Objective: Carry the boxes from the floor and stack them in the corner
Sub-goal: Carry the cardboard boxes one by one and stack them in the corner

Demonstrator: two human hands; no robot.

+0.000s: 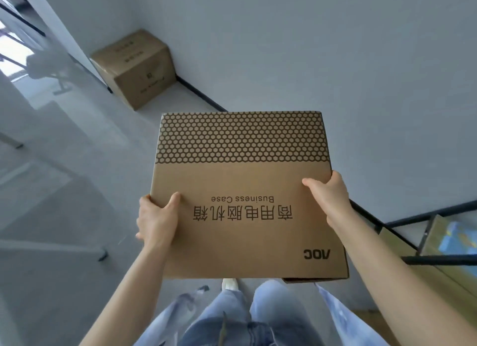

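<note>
Grey floor (77,165) is stretching ahead; we are carrying the AOC box (242,191), left hand (157,219) and right hand (327,198) clamped on its sides; next, setting it on the corner box (134,67), upper left.

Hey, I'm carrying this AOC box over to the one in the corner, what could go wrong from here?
1. The AOC box is held only by its side edges, the left hand and right hand with thumbs on top. It may slip.
2. It hides the floor just ahead of your feet, so you might trip.
3. The corner box looks narrower than the one you carry, so the stack might overhang and tip.
</note>
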